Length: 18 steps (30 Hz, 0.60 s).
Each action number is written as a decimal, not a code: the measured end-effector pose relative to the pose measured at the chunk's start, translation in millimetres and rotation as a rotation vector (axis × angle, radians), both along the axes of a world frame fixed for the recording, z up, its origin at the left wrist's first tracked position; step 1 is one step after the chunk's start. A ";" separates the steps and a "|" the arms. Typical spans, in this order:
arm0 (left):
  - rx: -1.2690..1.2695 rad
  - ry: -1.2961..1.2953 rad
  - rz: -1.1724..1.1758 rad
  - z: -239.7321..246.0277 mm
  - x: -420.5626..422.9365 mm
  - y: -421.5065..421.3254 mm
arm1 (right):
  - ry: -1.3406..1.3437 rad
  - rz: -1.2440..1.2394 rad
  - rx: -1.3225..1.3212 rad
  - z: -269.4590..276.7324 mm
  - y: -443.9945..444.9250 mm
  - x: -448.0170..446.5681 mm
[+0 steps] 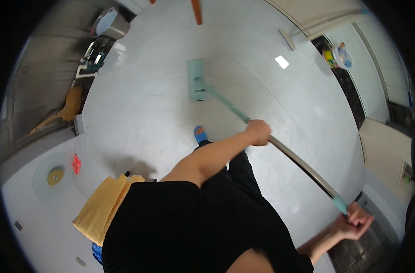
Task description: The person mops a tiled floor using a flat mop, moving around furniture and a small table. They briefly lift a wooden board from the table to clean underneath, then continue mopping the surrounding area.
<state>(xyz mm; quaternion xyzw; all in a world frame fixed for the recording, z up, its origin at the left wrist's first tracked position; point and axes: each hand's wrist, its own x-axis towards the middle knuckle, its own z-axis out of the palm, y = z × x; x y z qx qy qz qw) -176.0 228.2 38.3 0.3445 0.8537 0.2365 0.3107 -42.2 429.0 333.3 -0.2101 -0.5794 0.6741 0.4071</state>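
A flat mop with a mint-green plate head (196, 80) rests on the pale floor in front of me. From it a green joint and a stainless steel pole (301, 162) slant down to the right. My left hand (258, 132) is wrapped around the pole's middle, just above the green lower section. At the far right, my right hand (356, 220) holds the pole's top end beside its green grip (340, 205). My foot in a blue slipper (201, 134) stands on the floor below the mop head.
A metal bucket (117, 25) stands at the upper left. A second floor tool's head (287, 39) lies near the upper-right wall, with a container of colourful items (337, 57) nearby. An orange-brown furniture leg (196, 12) stands at the top. Yellow cloth (99, 208) is at my left.
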 end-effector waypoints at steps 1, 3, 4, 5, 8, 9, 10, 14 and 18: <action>-0.035 -0.025 0.034 -0.3 -10.9 -42.0 | -0.047 0.118 0.015 -23.5 -23.1 -12.4; -0.233 -0.024 0.079 -57.0 -28.8 -146.6 | -0.043 0.401 -0.064 -75.8 -97.6 -49.8; -0.184 -0.019 0.134 -76.2 -41.3 -205.0 | 0.021 0.568 -0.086 -106.1 -132.9 -60.7; -0.145 -0.107 0.129 -93.8 -56.8 -259.6 | -0.010 0.677 -0.052 -120.0 -169.1 -72.0; -0.263 0.118 0.257 -44.5 -90.2 -330.4 | -0.053 0.808 0.227 -96.1 -223.8 -104.7; -0.256 0.176 0.292 -16.5 -84.8 -325.1 | 0.184 0.911 0.176 -78.1 -221.3 -115.3; -0.188 0.185 0.330 0.5 -81.0 -321.3 | 0.213 0.882 0.060 -51.3 -220.7 -123.1; -0.084 0.185 0.495 52.9 -106.0 -285.2 | 0.232 0.922 0.005 -0.5 -189.2 -168.5; -0.001 0.260 0.732 65.6 -98.7 -273.6 | 0.305 1.165 -0.078 17.5 -159.7 -228.8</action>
